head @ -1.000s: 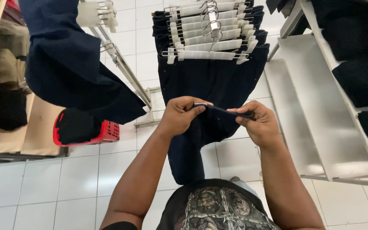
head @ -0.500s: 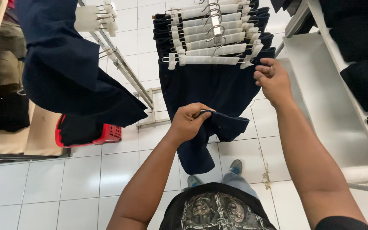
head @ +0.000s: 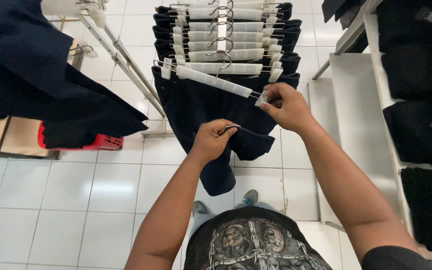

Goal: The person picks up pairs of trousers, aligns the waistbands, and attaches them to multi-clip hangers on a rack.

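The left hand [head: 215, 142] has its grip pressed together on the waistband of a dark navy garment [head: 211, 112], bunching the cloth just below the front hanger [head: 215, 81]. The right hand [head: 287, 106] has its grip pinching the clip at the right end of that same hanger, thumb and fingers closed on the small white clip, with the garment's edge right beneath it. The front hanger is a white clip hanger, tilted so that its right end sits lower than its left, and its metal hook is caught on the rail [head: 222, 30] above.

The garment hangs down from the front hanger, partly loose on the right side, and its lower end reaches down in front of the person's grey shoes [head: 248, 198] on the white tiled floor [head: 76, 190].

Behind the front hanger, further up the rail, a row of like white hangers [head: 226, 27] carries more dark navy garments, packed close together. To the left of the front hanger, a slanted metal rack bar [head: 121, 57] holds a large dark navy cloth [head: 36, 75], and beneath that cloth a red basket [head: 93, 144] stands on the floor; what lies in it is hidden. To the right of the front hanger, pale shelves [head: 346, 110] hold stacks of folded black clothes [head: 418, 90].
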